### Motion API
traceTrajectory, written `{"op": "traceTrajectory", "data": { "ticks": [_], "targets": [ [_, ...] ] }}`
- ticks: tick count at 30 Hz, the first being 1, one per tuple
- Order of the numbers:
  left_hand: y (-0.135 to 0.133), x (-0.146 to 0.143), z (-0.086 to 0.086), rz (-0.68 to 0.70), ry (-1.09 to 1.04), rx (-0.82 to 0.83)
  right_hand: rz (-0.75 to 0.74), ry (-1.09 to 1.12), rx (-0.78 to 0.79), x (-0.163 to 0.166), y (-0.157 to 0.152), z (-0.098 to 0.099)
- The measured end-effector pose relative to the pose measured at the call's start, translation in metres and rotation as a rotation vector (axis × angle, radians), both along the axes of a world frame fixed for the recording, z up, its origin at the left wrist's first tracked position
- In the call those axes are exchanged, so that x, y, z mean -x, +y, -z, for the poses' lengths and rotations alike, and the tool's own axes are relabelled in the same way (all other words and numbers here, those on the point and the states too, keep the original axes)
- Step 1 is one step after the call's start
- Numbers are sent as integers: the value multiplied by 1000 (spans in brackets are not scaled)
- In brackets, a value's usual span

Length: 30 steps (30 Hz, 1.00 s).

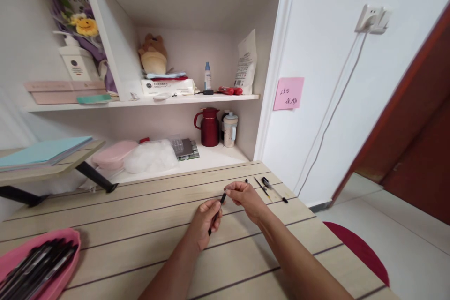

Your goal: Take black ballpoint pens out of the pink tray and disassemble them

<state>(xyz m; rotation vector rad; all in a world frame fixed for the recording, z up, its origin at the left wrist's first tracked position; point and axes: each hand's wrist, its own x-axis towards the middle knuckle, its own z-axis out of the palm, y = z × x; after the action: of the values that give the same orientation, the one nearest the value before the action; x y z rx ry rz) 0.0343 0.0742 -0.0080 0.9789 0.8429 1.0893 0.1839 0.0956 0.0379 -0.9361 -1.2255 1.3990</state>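
Note:
My left hand (205,221) is closed around the barrel of a black pen (217,212), held tilted above the wooden table (140,225). Fingers of my right hand (246,197) pinch the pen's upper tip. Just beyond the right hand, loose pen parts (270,188) lie on the table near its far right corner, with a small black piece (246,181) beside them.
A pink tray (42,262) with several black pens sits at the near left edge. Behind the table, white shelves (183,99) hold a red kettle (209,126), a cup, bottles and boxes. A pink sticky note (288,93) hangs on the wall. A red mat (358,248) lies on the floor at right.

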Motion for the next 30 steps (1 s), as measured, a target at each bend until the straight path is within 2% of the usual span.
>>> {"op": "traceTrajectory", "data": {
  "ticks": [14,18,22,30],
  "targets": [
    [-1,0,-2,4,8,-1,-36,-25,-7,0,0,1],
    [-1,0,-2,5,6,2,15,-58,-13,0,1,1],
    [-2,-1,-2,-13,10,11,-42,-43,0,0,-1,-1],
    [-1,0,-1,-1,10,-14,-63,-34,3,-1,-1,0]
  ]
}}
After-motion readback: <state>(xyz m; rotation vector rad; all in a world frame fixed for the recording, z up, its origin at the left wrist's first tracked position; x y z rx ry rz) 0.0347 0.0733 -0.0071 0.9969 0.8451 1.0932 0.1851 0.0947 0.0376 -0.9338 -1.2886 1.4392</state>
